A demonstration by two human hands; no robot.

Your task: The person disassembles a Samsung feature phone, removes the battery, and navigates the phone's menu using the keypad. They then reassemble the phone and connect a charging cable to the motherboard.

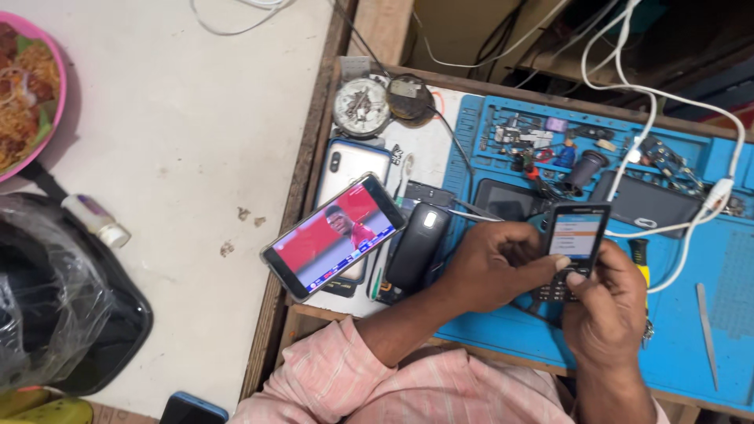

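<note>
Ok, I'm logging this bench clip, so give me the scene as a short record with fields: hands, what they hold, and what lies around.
left hand: grips the keypad phone from its left side, thumb on the keys
right hand: holds the phone from below, thumb on the keys
phone: screen lit, white cable leads to it
surface: blue mat on a wooden bench
nearby: smartphone playing video, black handset, metal tool
far left: pink plate of food

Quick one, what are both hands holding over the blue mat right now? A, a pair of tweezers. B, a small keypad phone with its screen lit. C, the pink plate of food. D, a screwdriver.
B: the left hand and right hand both grip a small keypad phone with a lit screen above the blue mat.
</note>
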